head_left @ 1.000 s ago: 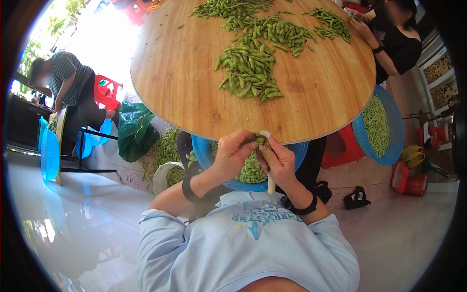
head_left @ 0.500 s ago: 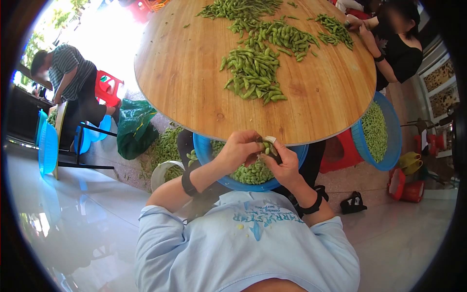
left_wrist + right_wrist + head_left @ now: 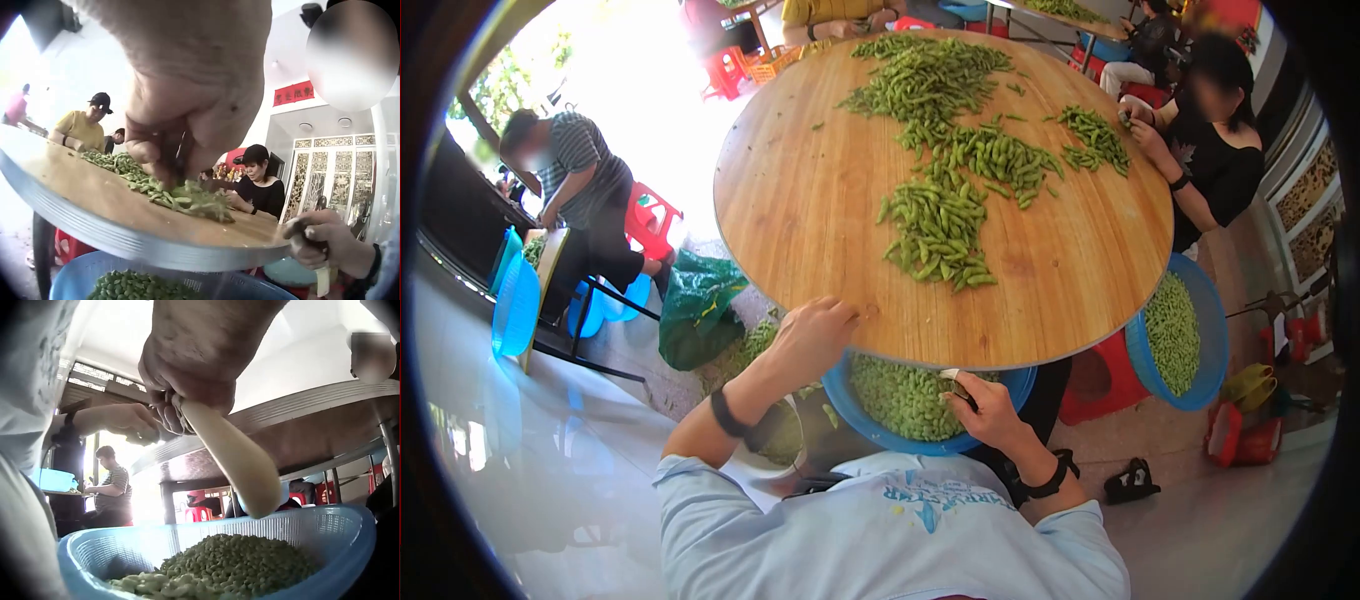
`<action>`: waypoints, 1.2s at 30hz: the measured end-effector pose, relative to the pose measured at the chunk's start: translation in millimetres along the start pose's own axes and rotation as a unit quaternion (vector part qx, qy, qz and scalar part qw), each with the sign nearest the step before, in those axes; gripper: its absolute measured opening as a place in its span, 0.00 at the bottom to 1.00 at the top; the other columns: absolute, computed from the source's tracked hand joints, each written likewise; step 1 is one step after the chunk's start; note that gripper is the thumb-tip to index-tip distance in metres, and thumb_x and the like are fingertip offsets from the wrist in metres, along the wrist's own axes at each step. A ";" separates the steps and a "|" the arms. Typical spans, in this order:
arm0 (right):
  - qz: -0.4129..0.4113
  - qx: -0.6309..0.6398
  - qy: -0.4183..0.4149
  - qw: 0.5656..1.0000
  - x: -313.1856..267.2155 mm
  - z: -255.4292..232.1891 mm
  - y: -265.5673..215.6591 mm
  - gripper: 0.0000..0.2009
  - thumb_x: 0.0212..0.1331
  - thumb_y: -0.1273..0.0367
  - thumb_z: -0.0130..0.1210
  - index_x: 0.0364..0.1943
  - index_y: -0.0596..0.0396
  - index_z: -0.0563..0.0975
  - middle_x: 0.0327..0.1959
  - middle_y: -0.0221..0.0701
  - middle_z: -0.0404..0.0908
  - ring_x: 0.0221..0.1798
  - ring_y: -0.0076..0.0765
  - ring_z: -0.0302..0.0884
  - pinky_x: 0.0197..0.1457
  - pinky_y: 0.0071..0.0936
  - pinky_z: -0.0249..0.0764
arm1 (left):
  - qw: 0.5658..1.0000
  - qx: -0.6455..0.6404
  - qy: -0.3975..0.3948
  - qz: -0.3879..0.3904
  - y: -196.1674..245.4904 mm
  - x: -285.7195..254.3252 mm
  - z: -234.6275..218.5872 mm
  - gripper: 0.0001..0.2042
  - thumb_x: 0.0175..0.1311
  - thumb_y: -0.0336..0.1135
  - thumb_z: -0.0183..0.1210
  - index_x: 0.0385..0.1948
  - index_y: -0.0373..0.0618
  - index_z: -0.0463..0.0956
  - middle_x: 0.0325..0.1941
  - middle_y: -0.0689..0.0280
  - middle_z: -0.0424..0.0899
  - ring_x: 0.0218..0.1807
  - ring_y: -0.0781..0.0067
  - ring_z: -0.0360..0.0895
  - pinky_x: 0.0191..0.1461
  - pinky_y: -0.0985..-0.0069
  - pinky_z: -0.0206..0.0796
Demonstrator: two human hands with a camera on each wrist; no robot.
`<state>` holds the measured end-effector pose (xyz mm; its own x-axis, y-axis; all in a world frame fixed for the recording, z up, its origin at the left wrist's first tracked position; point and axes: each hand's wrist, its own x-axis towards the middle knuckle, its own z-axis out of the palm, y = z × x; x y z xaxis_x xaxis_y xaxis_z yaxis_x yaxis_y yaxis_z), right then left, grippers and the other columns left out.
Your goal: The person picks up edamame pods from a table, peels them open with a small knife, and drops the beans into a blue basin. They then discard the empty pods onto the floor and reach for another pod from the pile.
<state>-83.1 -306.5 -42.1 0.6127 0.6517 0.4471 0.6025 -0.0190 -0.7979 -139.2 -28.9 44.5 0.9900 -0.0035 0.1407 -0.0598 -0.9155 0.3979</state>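
My left hand (image 3: 815,332) is over the near left edge of the round wooden table (image 3: 800,230), its fingers bent downward; whether it holds anything is hidden. In the left wrist view that hand (image 3: 194,119) hangs before the green pods (image 3: 181,199). More pods (image 3: 940,230) are heaped along the table. My right hand (image 3: 990,408) grips a tool with a pale handle (image 3: 237,462), seen in the right wrist view above the blue basket (image 3: 350,525). Shelled beans (image 3: 905,400) fill much of that basket, below the table's edge.
A white bucket (image 3: 798,440) stands left of the basket, beside a green bag (image 3: 695,310). Another blue basket of beans (image 3: 1170,335) is at the right, near a red stool (image 3: 1100,380). Several people sit around, one in black (image 3: 1225,150) at the table's right side.
My hands have separated: the left moved leftward to the table's edge, and the right stayed over the basket with the tool. The head view has tilted up, showing more of the table's far side.
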 end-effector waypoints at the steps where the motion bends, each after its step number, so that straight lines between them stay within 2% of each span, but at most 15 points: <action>1: 0.026 0.010 -0.011 1.000 3.3 -3.7 -3.6 0.16 0.55 0.77 0.55 0.49 0.62 0.73 0.24 0.38 0.73 0.22 0.35 0.71 0.29 0.26 0.69 | 1.000 -0.014 0.024 0.014 -2.1 18.9 3.7 0.08 0.60 0.33 0.53 0.34 0.39 0.76 0.29 0.53 0.76 0.37 0.48 0.76 0.39 0.59 0.68; 4: 0.084 0.057 0.003 0.995 13.7 -15.3 -4.6 0.16 0.58 0.79 0.50 0.51 0.65 0.72 0.25 0.29 0.71 0.23 0.25 0.69 0.30 0.21 0.69 | 0.996 -0.023 0.090 -0.010 -41.0 94.2 46.4 0.08 0.57 0.32 0.54 0.34 0.38 0.76 0.33 0.53 0.77 0.40 0.48 0.75 0.43 0.59 0.67; 6: 0.110 0.106 0.026 0.988 10.3 -13.3 -0.8 0.17 0.56 0.78 0.51 0.52 0.63 0.72 0.22 0.29 0.65 0.24 0.22 0.64 0.32 0.17 0.64 | 0.994 -0.006 0.104 -0.039 -45.0 119.8 61.3 0.08 0.56 0.32 0.55 0.34 0.38 0.76 0.35 0.52 0.77 0.43 0.48 0.75 0.45 0.59 0.67; 8: 0.162 0.162 0.044 0.972 5.1 -13.4 4.9 0.18 0.57 0.78 0.50 0.54 0.63 0.71 0.24 0.27 0.68 0.25 0.21 0.65 0.31 0.19 0.65 | 0.991 -0.024 0.078 -0.110 -40.6 128.8 62.2 0.09 0.54 0.32 0.56 0.34 0.37 0.75 0.39 0.52 0.76 0.47 0.49 0.74 0.49 0.58 0.66; 11: 0.173 0.189 0.041 0.966 0.8 -11.5 7.1 0.19 0.59 0.77 0.48 0.57 0.63 0.69 0.26 0.24 0.70 0.23 0.18 0.64 0.27 0.17 0.63 | 0.990 0.097 0.075 -0.063 -45.8 122.3 66.8 0.10 0.55 0.29 0.52 0.38 0.40 0.74 0.44 0.53 0.75 0.50 0.51 0.73 0.51 0.59 0.67; 15: 0.201 0.280 0.043 0.938 10.9 -9.4 -1.9 0.19 0.65 0.74 0.43 0.61 0.62 0.65 0.29 0.30 0.74 0.20 0.15 0.64 0.21 0.13 0.61 | 0.984 0.111 0.105 -0.093 -49.7 108.0 58.0 0.09 0.54 0.29 0.53 0.36 0.39 0.74 0.41 0.53 0.78 0.47 0.50 0.75 0.49 0.58 0.67; 17: 0.229 0.338 0.064 0.911 14.1 -7.1 -4.5 0.20 0.67 0.71 0.42 0.62 0.61 0.64 0.29 0.32 0.74 0.20 0.16 0.65 0.20 0.14 0.62 | 0.984 -0.084 0.118 -0.102 -38.1 94.2 40.6 0.09 0.54 0.28 0.59 0.35 0.36 0.72 0.33 0.58 0.79 0.36 0.56 0.79 0.39 0.69 0.70; 18: 0.234 0.341 0.070 0.908 16.2 -5.5 -6.9 0.20 0.67 0.71 0.42 0.62 0.61 0.64 0.29 0.32 0.74 0.20 0.16 0.65 0.20 0.14 0.62 | 0.985 -0.083 0.109 -0.101 -30.2 86.3 40.5 0.09 0.54 0.28 0.59 0.35 0.36 0.72 0.33 0.58 0.79 0.36 0.56 0.79 0.39 0.69 0.70; 20: 0.228 0.393 0.043 0.890 27.2 -3.9 -11.1 0.20 0.69 0.69 0.41 0.63 0.59 0.62 0.27 0.29 0.71 0.19 0.16 0.63 0.20 0.14 0.60 | 0.927 -0.355 0.088 -0.083 -9.9 69.0 44.8 0.08 0.54 0.24 0.61 0.35 0.37 0.73 0.29 0.65 0.80 0.30 0.74 0.78 0.34 0.78 0.69; 21: 0.237 0.394 0.049 0.887 30.7 -1.6 -13.6 0.20 0.69 0.69 0.41 0.63 0.59 0.62 0.27 0.29 0.71 0.19 0.16 0.63 0.20 0.14 0.60 | 0.927 -0.358 0.078 -0.086 4.9 58.7 43.7 0.08 0.54 0.24 0.61 0.35 0.37 0.73 0.29 0.65 0.80 0.30 0.74 0.78 0.34 0.78 0.69; 23: 0.272 0.460 0.056 0.844 38.4 3.1 -17.0 0.20 0.69 0.69 0.40 0.63 0.58 0.62 0.26 0.29 0.71 0.19 0.17 0.63 0.20 0.14 0.61 | 0.847 -0.524 0.004 -0.093 31.9 44.1 42.7 0.08 0.54 0.22 0.62 0.35 0.37 0.75 0.30 0.70 0.80 0.32 0.85 0.74 0.34 0.83 0.67; 24: 0.279 0.457 0.064 0.842 40.7 3.5 -16.2 0.20 0.69 0.69 0.40 0.63 0.58 0.62 0.26 0.29 0.71 0.19 0.17 0.63 0.20 0.14 0.61 | 0.844 -0.529 -0.006 -0.094 37.1 41.1 49.4 0.08 0.54 0.22 0.62 0.35 0.37 0.75 0.30 0.70 0.80 0.32 0.85 0.74 0.34 0.83 0.67; 26: 0.257 0.481 0.044 0.837 40.0 6.6 -14.2 0.20 0.70 0.67 0.40 0.63 0.57 0.62 0.26 0.28 0.70 0.19 0.17 0.63 0.20 0.14 0.61 | 0.780 -0.613 -0.021 -0.120 44.5 32.8 62.0 0.08 0.52 0.21 0.62 0.34 0.38 0.77 0.32 0.69 0.81 0.33 0.85 0.75 0.33 0.85 0.65; 31: 0.250 0.497 0.029 0.830 31.8 10.9 -12.8 0.21 0.71 0.64 0.41 0.64 0.57 0.61 0.25 0.26 0.69 0.19 0.15 0.61 0.19 0.13 0.59 | 0.768 -0.622 -0.014 -0.151 45.5 26.5 70.4 0.10 0.53 0.18 0.60 0.37 0.38 0.72 0.34 0.69 0.80 0.38 0.82 0.76 0.41 0.83 0.69; 36: 0.243 0.508 0.007 0.827 29.6 11.5 -3.7 0.23 0.69 0.67 0.42 0.67 0.56 0.58 0.28 0.32 0.71 0.20 0.18 0.62 0.19 0.15 0.62 | 0.774 -0.625 0.027 -0.096 47.7 25.6 76.6 0.16 0.54 0.16 0.58 0.43 0.39 0.67 0.39 0.65 0.78 0.43 0.78 0.76 0.44 0.80 0.71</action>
<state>-73.1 -278.4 -30.5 0.6669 0.7447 -0.0274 -0.4519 0.3749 -0.8095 -107.0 -103.5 -2.4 0.9911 0.1327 -0.0052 -0.0228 0.2085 0.9778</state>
